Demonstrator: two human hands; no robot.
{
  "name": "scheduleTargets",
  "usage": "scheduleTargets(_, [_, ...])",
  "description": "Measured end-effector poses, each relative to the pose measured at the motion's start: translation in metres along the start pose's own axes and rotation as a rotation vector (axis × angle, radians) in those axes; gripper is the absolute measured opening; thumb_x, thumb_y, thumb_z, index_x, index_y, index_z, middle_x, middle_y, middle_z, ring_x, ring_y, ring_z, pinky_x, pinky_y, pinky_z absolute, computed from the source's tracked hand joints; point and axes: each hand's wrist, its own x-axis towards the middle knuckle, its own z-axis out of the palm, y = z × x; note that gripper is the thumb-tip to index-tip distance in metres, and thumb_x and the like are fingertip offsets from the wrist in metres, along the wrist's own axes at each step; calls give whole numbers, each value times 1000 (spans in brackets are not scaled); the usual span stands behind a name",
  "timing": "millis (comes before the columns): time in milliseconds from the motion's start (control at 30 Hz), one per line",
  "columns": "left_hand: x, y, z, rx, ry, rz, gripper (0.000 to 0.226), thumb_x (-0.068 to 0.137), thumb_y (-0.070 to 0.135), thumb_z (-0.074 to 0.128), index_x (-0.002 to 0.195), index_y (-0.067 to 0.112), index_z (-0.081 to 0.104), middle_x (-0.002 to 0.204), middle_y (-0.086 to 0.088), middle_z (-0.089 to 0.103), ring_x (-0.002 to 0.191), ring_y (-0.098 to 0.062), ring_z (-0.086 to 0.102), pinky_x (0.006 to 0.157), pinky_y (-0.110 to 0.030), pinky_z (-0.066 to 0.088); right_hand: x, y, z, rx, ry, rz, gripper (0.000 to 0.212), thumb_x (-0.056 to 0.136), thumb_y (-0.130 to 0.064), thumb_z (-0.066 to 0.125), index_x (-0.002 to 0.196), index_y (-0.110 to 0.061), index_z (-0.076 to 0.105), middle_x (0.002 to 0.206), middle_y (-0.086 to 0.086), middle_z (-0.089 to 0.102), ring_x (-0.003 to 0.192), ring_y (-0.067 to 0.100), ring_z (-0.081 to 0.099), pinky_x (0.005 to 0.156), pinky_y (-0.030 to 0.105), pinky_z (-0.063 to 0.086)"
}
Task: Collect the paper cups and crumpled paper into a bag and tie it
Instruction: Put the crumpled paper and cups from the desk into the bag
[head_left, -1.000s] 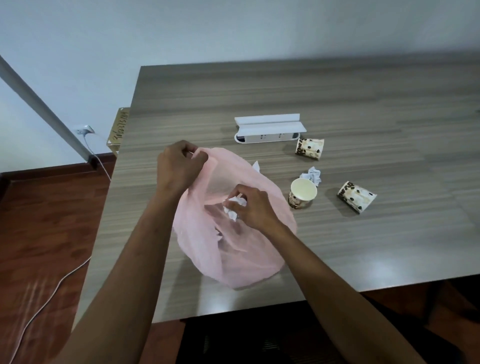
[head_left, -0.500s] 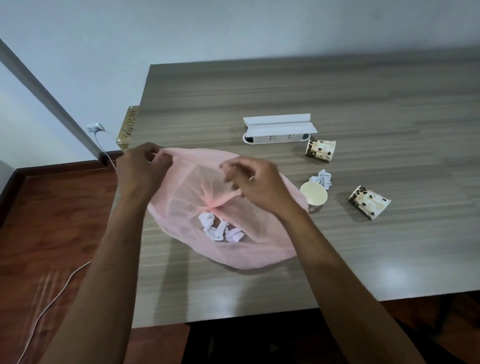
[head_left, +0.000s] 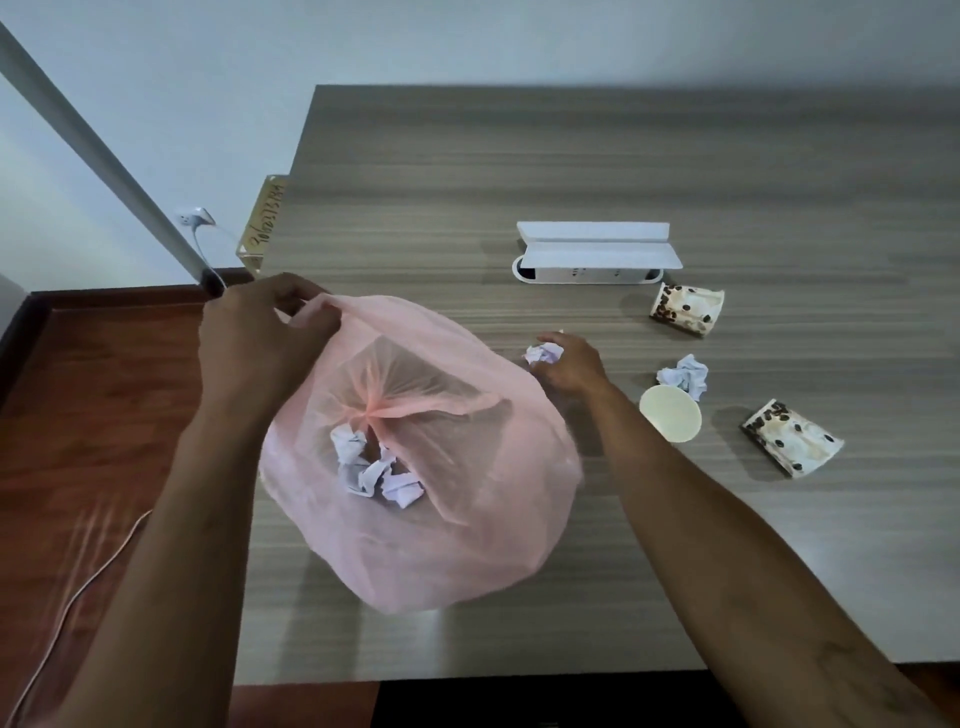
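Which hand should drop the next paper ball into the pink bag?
The right hand: it already grips a crumpled paper ball just beside the pink bag. The left hand is busy holding the bag's rim open.

The pink bag (head_left: 415, 525) is thin, see-through plastic. Inside it lie crumpled paper balls (head_left: 374, 467). The table (head_left: 571, 166) looks like matt striped wood. Right of the bag, the paper cups (head_left: 685, 310) look crushed.
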Motion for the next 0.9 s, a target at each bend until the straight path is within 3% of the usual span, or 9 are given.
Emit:
scheduleTargets(100, [2, -2, 11, -12, -14, -8, 16, 78, 36, 65, 89, 29, 74, 81, 9, 66, 82, -19, 63, 80, -34, 51, 14, 14, 17, -136, -78, -88, 33, 77, -29, 71, 110, -27, 73, 119, 4, 66, 109, 27, 62, 91, 32, 48])
scheduleTargets(200, [0, -2, 18, -60, -28, -21, 7, 80, 28, 69, 85, 29, 73, 78, 8, 66, 76, -15, 59, 74, -28, 46, 20, 20, 23, -121, 24, -116, 11, 76, -13, 74, 86, -15, 79, 95, 10, 73, 91, 29, 68, 74, 26, 46])
scheduleTargets(267, [-4, 0, 22, -81, -45, -12, 9, 80, 25, 69, 87, 25, 74, 79, 6, 67, 73, -14, 59, 72, -28, 46, 18, 21, 24, -85, 75, -73, 5, 74, -6, 73, 78, -7, 76, 86, 15, 74, 86, 31, 69, 73, 28, 49])
scheduleTargets(333, [-7, 3, 25, -95, -65, -15, 10, 80, 25, 68, 88, 23, 74, 80, 3, 69, 74, -15, 60, 72, -30, 48, 12, 21, 23, 6, 126, 1, 4, 75, -10, 72, 75, -6, 71, 83, 14, 73, 84, 30, 68, 77, 31, 52])
scheduleTargets(500, [-14, 9, 28, -112, -39, -30, 7, 81, 21, 68, 86, 19, 73, 76, 0, 66, 74, -17, 59, 69, -27, 43, -28, -15, -23, 320, 315, 38, 11, 83, -18, 70, 89, -10, 66, 88, 5, 67, 75, 17, 59, 67, 15, 46])
scheduleTargets(600, [-20, 15, 30, -112, -43, -68, 9, 83, 19, 65, 88, 16, 72, 76, 1, 64, 75, -17, 57, 67, -25, 36, -74, -53, -71, 618, 338, -43, 9, 83, -20, 68, 81, -24, 61, 85, 5, 71, 66, 19, 64, 66, 32, 57])
scheduleTargets(733, [-27, 25, 29, -126, -32, -134, 10, 83, 19, 63, 88, 16, 71, 77, 2, 63, 76, -16, 56, 68, -23, 36, -145, -86, -103, 779, 55, -348, 12, 86, -4, 69, 77, -10, 63, 64, 7, 65, 55, 24, 58, 50, 29, 51])
scheduleTargets(833, [-34, 33, 28, -146, -22, -131, 9, 82, 19, 63, 86, 18, 70, 76, 3, 63, 76, -17, 57, 68, -22, 35, -173, -96, -70, 554, -184, -412, 9, 83, -14, 76, 82, -9, 69, 77, 13, 71, 58, 22, 66, 55, 31, 54])
scheduleTargets(900, [-39, 37, 28, -159, -26, -129, 9, 81, 18, 63, 86, 17, 70, 75, 2, 63, 77, -18, 58, 69, -22, 35, -176, -94, -41, 266, -249, -439, 26, 81, -32, 77, 105, -22, 73, 103, 2, 74, 82, 19, 69, 74, 29, 52])
